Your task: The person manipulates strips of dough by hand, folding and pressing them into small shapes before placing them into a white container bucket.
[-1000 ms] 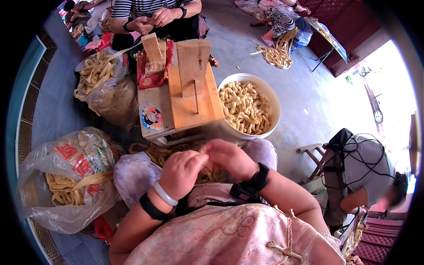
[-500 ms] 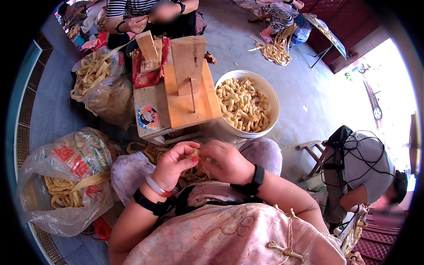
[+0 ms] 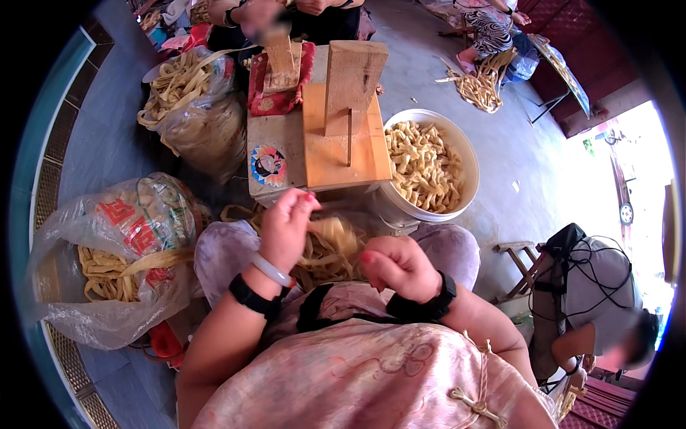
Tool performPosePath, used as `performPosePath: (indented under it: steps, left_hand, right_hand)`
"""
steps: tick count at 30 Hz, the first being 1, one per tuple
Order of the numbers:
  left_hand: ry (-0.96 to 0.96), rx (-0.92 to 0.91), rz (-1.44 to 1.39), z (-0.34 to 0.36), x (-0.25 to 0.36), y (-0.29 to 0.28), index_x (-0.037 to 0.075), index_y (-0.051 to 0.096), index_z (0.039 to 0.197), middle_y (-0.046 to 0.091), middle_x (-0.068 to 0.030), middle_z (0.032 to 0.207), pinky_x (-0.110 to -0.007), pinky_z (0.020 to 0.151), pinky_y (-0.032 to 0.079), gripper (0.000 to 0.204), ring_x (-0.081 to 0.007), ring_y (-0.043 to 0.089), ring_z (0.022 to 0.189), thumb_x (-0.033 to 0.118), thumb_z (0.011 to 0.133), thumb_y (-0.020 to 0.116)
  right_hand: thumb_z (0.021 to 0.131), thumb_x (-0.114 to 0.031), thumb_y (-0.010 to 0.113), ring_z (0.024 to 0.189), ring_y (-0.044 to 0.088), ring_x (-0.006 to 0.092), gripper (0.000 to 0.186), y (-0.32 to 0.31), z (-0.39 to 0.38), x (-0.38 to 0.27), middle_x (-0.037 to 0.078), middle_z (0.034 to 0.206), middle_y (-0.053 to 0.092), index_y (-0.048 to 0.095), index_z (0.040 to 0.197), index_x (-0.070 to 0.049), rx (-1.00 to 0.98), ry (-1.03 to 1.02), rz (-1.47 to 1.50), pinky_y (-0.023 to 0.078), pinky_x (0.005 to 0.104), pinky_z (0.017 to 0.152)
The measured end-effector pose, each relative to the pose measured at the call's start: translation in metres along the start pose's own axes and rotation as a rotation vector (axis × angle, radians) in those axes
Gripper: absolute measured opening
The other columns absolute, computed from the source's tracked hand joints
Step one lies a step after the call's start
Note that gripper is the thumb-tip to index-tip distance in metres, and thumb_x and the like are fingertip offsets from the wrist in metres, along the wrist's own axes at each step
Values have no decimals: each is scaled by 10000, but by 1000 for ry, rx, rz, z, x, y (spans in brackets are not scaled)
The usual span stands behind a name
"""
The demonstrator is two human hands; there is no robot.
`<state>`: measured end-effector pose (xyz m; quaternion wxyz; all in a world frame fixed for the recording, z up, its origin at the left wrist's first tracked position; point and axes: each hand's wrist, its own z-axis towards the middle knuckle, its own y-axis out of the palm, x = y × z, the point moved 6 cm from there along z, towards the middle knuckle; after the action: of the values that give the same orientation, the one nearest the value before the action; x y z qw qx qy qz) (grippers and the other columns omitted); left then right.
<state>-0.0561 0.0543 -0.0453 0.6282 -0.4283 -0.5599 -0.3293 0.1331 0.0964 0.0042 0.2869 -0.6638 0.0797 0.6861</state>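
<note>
A tan, flat strip (image 3: pixel 334 234), smeared by motion, spans the gap between my two hands above my lap. My left hand (image 3: pixel 284 227) is closed, thumb and fingers pressed together at the strip's left side. At its other side my right hand (image 3: pixel 401 266) is curled into a fist with the thumb on top; its fingers hide the strip's end. Below, a heap of similar strips (image 3: pixel 321 268) lies between my knees. Ahead to the right, a white bucket (image 3: pixel 468 161) holds many short, knotted tan pieces (image 3: pixel 423 168).
Ahead stands a low table (image 3: pixel 268 132) bearing a wooden board with an upright block (image 3: pixel 354 82). Plastic bags of strips (image 3: pixel 111 272) lie at left. One co-worker (image 3: pixel 321 21) sits across the table; another person (image 3: pixel 593 272) bends beside a wooden stool (image 3: pixel 518 268) at right.
My hands were close together with fingers meeting over a small piece; now they are apart, the strip between them. The whole view has shifted, so the table and bucket appear farther right and higher.
</note>
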Motion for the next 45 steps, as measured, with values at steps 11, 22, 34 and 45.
performPosePath:
  steps: [11,22,34,45]
  left_hand:
    - [285,-106,93,-26,47,29,34,590,995,668,-137,821,-315,668,505,129,-236,669,744,158,979,557]
    - [-288,-549,-133,7,17,9,24,602,860,561,19,671,-211,547,411,226,-44,501,593,217,971,566]
    - [100,3,362,79,15,1,-4,587,863,555,-25,657,-287,579,427,205,-108,514,599,185,943,582]
    - [455,-440,198,-3,66,46,53,527,1279,608,-106,1093,-340,889,486,565,-278,625,993,-36,727,611]
  right_hand:
    - [759,-80,706,702,587,352,238,9,19,-26,134,777,589,542,930,-60,70,-318,-447,487,435,631]
    - [772,20,630,697,623,345,140,-25,24,-20,139,756,607,567,884,-36,213,-233,-512,520,401,607]
    - [833,-57,608,828,614,337,121,-70,84,36,147,892,589,641,950,-55,362,-107,-707,522,419,739]
    - [725,-3,699,772,650,287,189,-29,15,-25,102,881,647,613,888,-46,255,-442,-572,537,376,696]
